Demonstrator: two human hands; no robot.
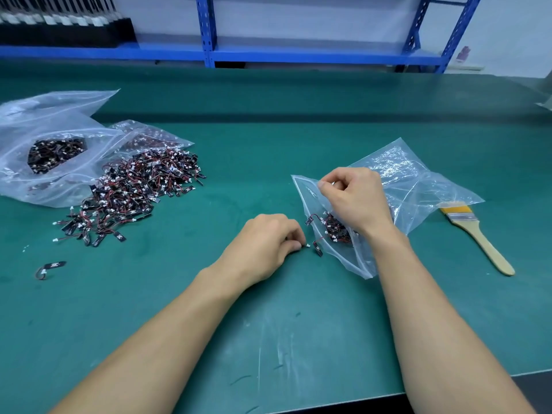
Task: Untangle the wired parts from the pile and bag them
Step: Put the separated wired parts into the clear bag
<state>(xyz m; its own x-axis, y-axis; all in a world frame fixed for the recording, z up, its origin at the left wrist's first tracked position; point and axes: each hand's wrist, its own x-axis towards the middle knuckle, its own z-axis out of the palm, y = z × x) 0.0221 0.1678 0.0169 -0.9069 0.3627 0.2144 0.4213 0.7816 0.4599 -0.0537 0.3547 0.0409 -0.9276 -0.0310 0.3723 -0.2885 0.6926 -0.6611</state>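
At the far left of the green desk (298,130) lay a large clear bag (59,115) with a dark clump of wired parts inside, and a smaller bag (155,137) partly tucked against it. Spilling from these toward the middle was the pile (128,192) of small black boards with red-and-black wires and white connectors, all tangled together. One stray part (50,267) lay alone on the desk, nearer the person than the pile and well apart from it.

Right of the pile, across a stretch of desk, the left hand (265,246) rested on the surface with its fingers curled. Its fingertips pinched the white connector of a single wired part (317,250). That part's black board lay just beside the fingertips, at the mouth of the open bag (418,186).

The right hand (352,198) was above and to the right of the left hand, with its fingers curled. Thumb and forefinger pinched the open bag's upper edge and held the mouth raised. Below that hand's wrist a small heap of bagged parts (336,230) sat inside the plastic, and one more board poked out at the edge.

Further right a wooden-handled brush (475,231) lay flat on the desk, just beside the bag's far corner. Blue shelving (298,56) ran along the back.
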